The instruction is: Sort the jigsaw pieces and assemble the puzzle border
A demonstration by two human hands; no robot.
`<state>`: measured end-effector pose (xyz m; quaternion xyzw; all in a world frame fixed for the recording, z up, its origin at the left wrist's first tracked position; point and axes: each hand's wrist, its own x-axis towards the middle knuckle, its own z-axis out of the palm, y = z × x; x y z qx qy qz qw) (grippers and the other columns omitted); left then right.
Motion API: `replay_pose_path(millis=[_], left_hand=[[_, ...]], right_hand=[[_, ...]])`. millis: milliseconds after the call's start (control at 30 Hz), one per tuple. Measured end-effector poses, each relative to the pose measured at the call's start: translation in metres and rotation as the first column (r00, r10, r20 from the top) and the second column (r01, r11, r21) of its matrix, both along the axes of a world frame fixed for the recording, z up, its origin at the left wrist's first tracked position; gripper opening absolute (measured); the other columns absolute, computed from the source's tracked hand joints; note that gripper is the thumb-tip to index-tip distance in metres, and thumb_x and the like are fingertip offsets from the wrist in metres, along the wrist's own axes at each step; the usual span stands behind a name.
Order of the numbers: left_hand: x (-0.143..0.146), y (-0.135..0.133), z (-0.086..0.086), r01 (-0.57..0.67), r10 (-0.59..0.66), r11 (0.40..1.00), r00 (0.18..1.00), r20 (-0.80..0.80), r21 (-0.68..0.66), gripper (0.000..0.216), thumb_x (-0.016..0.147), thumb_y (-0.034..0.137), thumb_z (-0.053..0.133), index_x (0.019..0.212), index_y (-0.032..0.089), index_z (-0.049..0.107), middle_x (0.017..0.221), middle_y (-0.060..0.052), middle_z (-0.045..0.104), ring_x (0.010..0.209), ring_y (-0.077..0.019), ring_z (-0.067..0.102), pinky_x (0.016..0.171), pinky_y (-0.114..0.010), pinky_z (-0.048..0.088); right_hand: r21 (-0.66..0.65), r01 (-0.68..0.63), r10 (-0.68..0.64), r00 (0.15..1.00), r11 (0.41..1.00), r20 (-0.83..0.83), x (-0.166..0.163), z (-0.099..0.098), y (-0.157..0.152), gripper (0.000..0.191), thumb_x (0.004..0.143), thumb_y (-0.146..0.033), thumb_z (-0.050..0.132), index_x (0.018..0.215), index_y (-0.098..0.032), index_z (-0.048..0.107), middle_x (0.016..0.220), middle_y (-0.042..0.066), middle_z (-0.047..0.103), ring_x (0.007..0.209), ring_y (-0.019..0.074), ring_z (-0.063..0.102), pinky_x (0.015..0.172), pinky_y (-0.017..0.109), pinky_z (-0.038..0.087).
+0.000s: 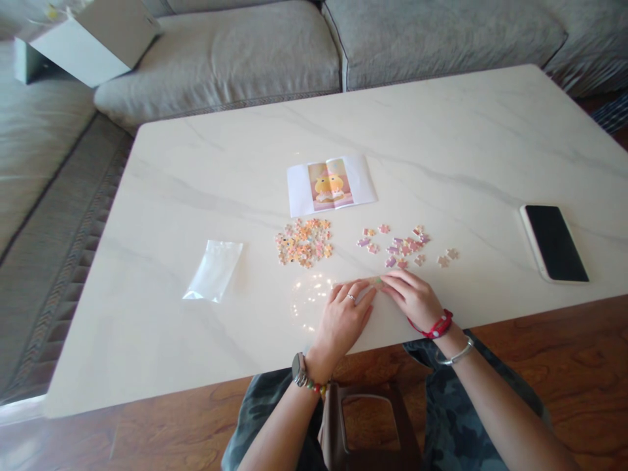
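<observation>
Close to the table's front edge, my two hands meet over a narrow strip of jigsaw puzzle pieces [375, 280], mostly covered by my fingers. My left hand [345, 318] has its fingers bent down onto the strip's left part. From the right, my right hand [415, 298] grips the other end, fingers pressed together. Just beyond lies a loose spread of pink and purple puzzle pieces [406, 246], with two pale pieces [443, 261] off to its right. A denser pile of orange and pink pieces [304, 243] sits to the left.
A creased sheet with a printed yellow character picture [332, 184] lies behind the pieces. At left is a clear plastic bag [214, 271]; at right, a phone [555, 243]. The white marbled table [161, 190] borders a grey sofa [255, 52] holding a white box [98, 39].
</observation>
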<state>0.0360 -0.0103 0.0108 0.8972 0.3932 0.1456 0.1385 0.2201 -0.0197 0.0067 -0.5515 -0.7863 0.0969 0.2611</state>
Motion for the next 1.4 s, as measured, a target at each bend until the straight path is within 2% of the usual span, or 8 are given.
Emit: replay_pose_path(millis=[200,367,500,667,833,1133,1267,1400], left_hand=[[0.001,0.000,-0.002,-0.004,0.004,1.000,1.000,-0.008,0.015,0.029,0.085,0.022,0.046,0.113,0.023,0.050,0.114,-0.007,0.053,0.106,-0.0207,0.048,0.088,-0.039,0.039],[0.000,0.003,-0.001,0.019,-0.019,1.000,0.999,0.026,-0.003,0.030,0.084,0.020,0.046,0.114,0.022,0.049,0.113,-0.007,0.053,0.104,-0.0207,0.049,0.087,-0.038,0.041],[-0.005,0.009,0.002,-0.024,0.025,1.000,0.994,0.108,-0.011,0.030,0.083,0.020,0.046,0.113,0.020,0.050,0.110,-0.008,0.052,0.101,-0.0195,0.050,0.085,-0.036,0.044],[-0.031,0.019,0.003,-0.218,0.206,0.976,0.953,0.223,0.030,0.022,0.085,0.022,0.044,0.104,0.020,0.054,0.098,-0.007,0.054,0.088,-0.0157,0.054,0.076,-0.030,0.048],[-0.062,0.037,0.006,-0.101,0.107,0.994,0.985,0.136,-0.050,0.015,0.081,0.030,0.052,0.087,0.019,0.060,0.077,-0.002,0.053,0.073,-0.0128,0.054,0.067,-0.025,0.047],[-0.082,0.047,0.009,-0.208,0.211,0.977,0.974,0.084,-0.048,0.020,0.083,0.034,0.048,0.089,0.019,0.059,0.069,0.001,0.052,0.060,-0.0092,0.051,0.059,-0.022,0.044],[-0.083,0.041,0.002,-0.183,0.189,0.981,0.976,0.110,-0.064,0.020,0.084,0.034,0.046,0.091,0.020,0.059,0.070,0.000,0.053,0.062,-0.0093,0.052,0.060,-0.021,0.046],[-0.079,0.039,-0.001,-0.229,0.236,0.971,0.962,0.139,-0.068,0.021,0.084,0.033,0.047,0.096,0.019,0.057,0.077,-0.001,0.055,0.069,-0.0107,0.055,0.059,-0.020,0.047]], right_hand=[[-0.074,-0.036,0.034,0.999,0.997,-0.019,0.002,-0.003,0.006,0.020,0.082,-0.017,0.047,0.091,-0.022,0.065,0.094,0.006,0.063,0.082,0.0154,0.060,0.074,0.028,0.050],[-0.075,-0.064,0.052,0.989,0.995,-0.142,0.007,-0.002,0.015,0.017,0.081,-0.019,0.050,0.091,-0.022,0.064,0.094,0.005,0.063,0.085,0.0158,0.059,0.074,0.029,0.050],[-0.015,0.108,-0.108,0.963,0.994,-0.245,0.023,0.008,0.026,0.016,0.081,-0.022,0.049,0.087,-0.021,0.064,0.089,0.005,0.063,0.078,0.0156,0.059,0.063,0.027,0.050],[0.092,0.394,-0.361,0.897,0.915,-0.256,0.059,0.013,0.032,0.017,0.080,-0.025,0.048,0.079,-0.019,0.064,0.083,0.006,0.064,0.069,0.0153,0.057,0.055,0.026,0.046],[0.121,0.510,-0.482,0.853,0.852,-0.201,0.087,0.008,0.033,0.018,0.078,-0.026,0.048,0.074,-0.019,0.064,0.078,0.006,0.064,0.062,0.0153,0.055,0.058,0.029,0.046],[0.017,0.514,-0.500,0.841,0.857,-0.205,0.104,0.010,0.040,0.018,0.075,-0.030,0.050,0.072,-0.019,0.064,0.076,0.005,0.064,0.056,0.0138,0.053,0.056,0.028,0.045],[-0.068,0.429,-0.434,0.888,0.901,-0.151,0.108,0.006,0.039,0.018,0.074,-0.031,0.051,0.072,-0.019,0.064,0.077,0.004,0.065,0.058,0.0136,0.054,0.057,0.028,0.045],[-0.085,0.436,-0.443,0.893,0.896,-0.081,0.113,0.003,0.036,0.018,0.074,-0.030,0.051,0.074,-0.018,0.064,0.077,0.005,0.064,0.061,0.0147,0.055,0.059,0.029,0.046]])
